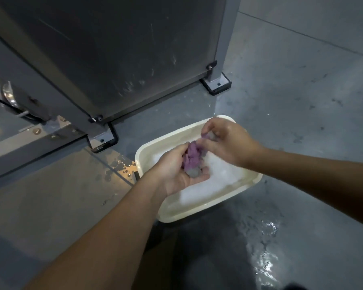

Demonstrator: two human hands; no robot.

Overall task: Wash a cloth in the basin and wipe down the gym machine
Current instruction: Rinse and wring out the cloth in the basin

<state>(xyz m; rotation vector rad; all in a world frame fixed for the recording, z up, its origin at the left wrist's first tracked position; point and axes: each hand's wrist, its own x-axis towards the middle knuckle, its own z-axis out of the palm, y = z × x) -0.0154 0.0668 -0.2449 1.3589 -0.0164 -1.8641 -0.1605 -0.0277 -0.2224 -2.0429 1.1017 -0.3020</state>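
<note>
Hands grip one purple cloth point(192, 156) above the basin point(237, 188) — left hand point(176, 170) cupped palm-up beneath it with fingers curled round the lower end, right hand point(224, 141) pinching the upper end between thumb and fingertips. Cloth is bunched and wet, held clear of the foamy water. Basin is cream-coloured, rectangular, set on the grey floor point(302, 101) — splashed water lies beside it. Gym machine point(113, 53) panel and bolted feet stand just beyond the basin.
</note>
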